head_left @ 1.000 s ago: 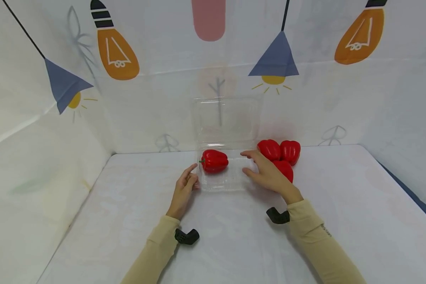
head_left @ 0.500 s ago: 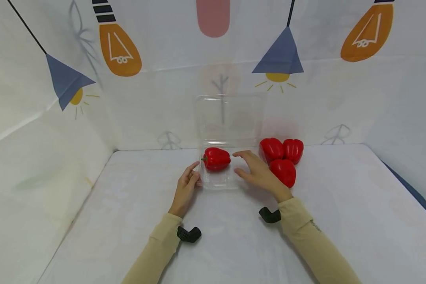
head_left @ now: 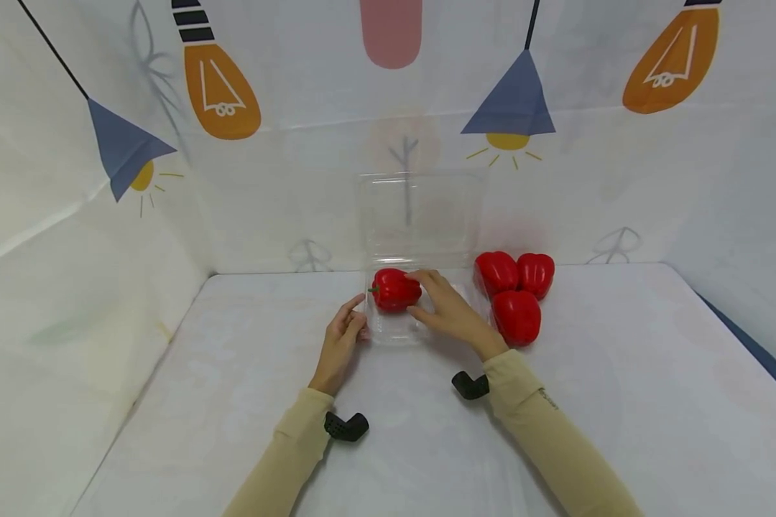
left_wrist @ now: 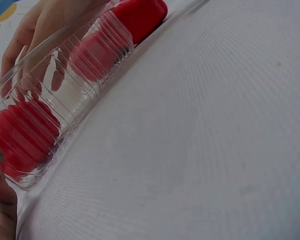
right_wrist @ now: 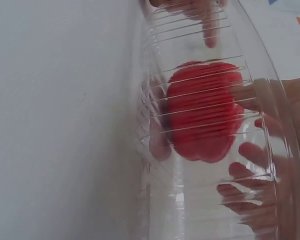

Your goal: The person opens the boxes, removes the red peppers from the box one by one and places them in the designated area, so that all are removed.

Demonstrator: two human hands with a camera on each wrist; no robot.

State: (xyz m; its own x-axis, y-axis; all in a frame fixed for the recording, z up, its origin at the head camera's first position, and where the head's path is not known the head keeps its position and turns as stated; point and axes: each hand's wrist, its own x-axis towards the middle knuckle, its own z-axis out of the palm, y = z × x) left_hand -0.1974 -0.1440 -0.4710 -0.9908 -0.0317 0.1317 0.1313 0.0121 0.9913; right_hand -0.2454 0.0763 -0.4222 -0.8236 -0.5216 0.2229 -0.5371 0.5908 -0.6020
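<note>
A red bell pepper [head_left: 393, 291] with a green stem lies on its side in the left half of a clear plastic clamshell container [head_left: 394, 333]. My right hand [head_left: 449, 312] reaches in from the right, fingers spread, its fingertips right at the pepper's blunt end. Through the ribbed wall in the right wrist view, those fingers [right_wrist: 250, 192] appear loosely bent beside the pepper [right_wrist: 202, 115]. At the container's left side, my left hand [head_left: 339, 345] touches the edge with its index finger extended. Only part of the left hand [left_wrist: 1, 205] shows in the left wrist view.
The container's lid [head_left: 427, 215] stands raised at the back, against the patterned cloth. Three more red bell peppers, the nearest pepper [head_left: 517, 317] among them, are grouped just right of the container on the white table [head_left: 401, 445].
My right hand has moved left across the container, from beside the loose peppers to the pepper inside. My left hand stays at the left edge. The head view has shifted slightly.
</note>
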